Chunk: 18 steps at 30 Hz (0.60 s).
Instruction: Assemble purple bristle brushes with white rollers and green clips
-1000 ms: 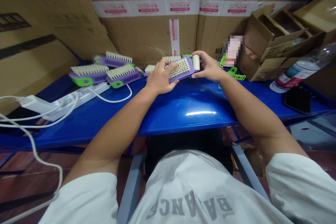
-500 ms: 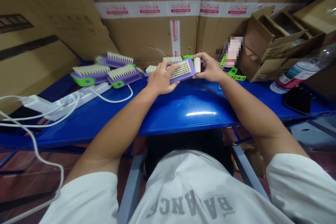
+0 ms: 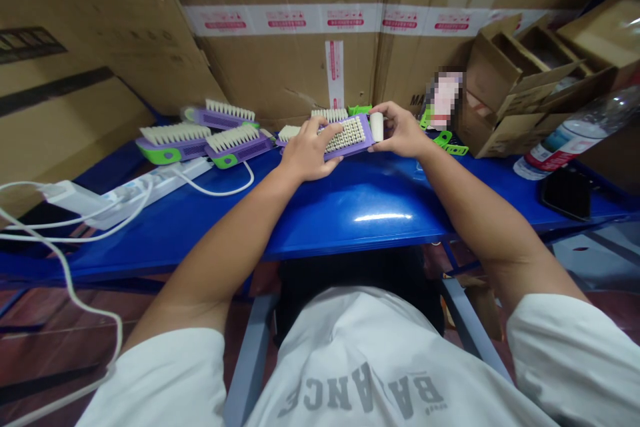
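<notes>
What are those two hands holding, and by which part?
A purple brush: the left hand grips its left part. At its right end, the right hand pinches a white piece by its top and bottom.

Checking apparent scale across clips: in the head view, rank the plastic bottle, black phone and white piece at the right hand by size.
1. plastic bottle
2. black phone
3. white piece, at the right hand

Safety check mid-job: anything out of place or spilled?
The white plastic power strip, close beside purple-and-green bristle brushes, looks out of place; a white cable hangs past the blue table, a possible snag. No spill shows.
</notes>
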Tool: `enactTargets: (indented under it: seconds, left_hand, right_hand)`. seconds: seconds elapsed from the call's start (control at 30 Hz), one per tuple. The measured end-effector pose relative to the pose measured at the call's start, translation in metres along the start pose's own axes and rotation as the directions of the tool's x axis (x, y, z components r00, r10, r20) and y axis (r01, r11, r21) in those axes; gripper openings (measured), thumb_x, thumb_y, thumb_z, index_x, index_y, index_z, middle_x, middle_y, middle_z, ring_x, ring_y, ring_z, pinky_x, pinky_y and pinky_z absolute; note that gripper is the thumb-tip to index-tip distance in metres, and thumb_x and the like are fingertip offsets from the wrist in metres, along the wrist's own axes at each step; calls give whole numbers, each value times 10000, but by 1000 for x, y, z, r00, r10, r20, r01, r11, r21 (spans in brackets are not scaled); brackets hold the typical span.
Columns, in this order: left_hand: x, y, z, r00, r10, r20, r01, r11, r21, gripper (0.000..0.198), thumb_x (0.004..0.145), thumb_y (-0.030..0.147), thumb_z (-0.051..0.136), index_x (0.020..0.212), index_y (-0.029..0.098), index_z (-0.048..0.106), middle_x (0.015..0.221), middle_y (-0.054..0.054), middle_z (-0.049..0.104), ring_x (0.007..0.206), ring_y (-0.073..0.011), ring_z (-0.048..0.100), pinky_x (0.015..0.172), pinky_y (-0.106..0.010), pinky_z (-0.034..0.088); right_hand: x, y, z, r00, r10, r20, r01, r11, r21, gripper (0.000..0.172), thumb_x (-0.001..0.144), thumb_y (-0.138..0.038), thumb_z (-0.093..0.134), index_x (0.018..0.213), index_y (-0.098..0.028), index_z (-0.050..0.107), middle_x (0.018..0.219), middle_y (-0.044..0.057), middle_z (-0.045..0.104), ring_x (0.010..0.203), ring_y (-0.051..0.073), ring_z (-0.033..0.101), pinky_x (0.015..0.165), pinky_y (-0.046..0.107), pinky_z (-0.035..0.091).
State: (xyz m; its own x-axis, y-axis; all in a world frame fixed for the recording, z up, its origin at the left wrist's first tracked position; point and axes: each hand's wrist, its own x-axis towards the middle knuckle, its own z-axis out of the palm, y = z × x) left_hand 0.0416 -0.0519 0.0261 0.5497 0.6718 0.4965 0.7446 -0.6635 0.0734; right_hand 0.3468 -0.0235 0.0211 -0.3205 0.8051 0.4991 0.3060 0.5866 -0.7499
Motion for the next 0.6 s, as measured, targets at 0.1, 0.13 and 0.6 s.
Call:
enactTargets:
  seconds: [0.1,0.13,0.6]
  left_hand:
    - [0,1,-1,1000,-13,15,13,1000,-6,713,930,359,803,1590,326,536,1602,-131,545,1453,-416,584,1151,-576,602]
    - [0,1,-1,1000,-18,21,18,1000,-7,705,937,360,795,1592,323,535,1606,-134,538,1457,-420,582,1159,-582,596]
    - [0,-1,-3,1000,-14,-24,14,1000,-7,696,919,335,826,1555,351,546,1605,-118,567,1458,-393,593,1180,-564,602]
  right_hand:
    - [0,-1,1,1000,-6,-2,6,1000,9,968,462,-523,1115,1291,-304,664,1137,14,762,971,275,770,837,436,691]
    - [0,-2,1,1000,-6,-5,6,1000,10,967,458,-523,1116,1286,-303,669,1135,16,766,965,273,770,830,432,692]
    - [0,-5,10,1000,4,-3,-4,1000,0,989,547,-471,1048,1446,-320,664,1355,74,759,1116,356,755,980,566,682]
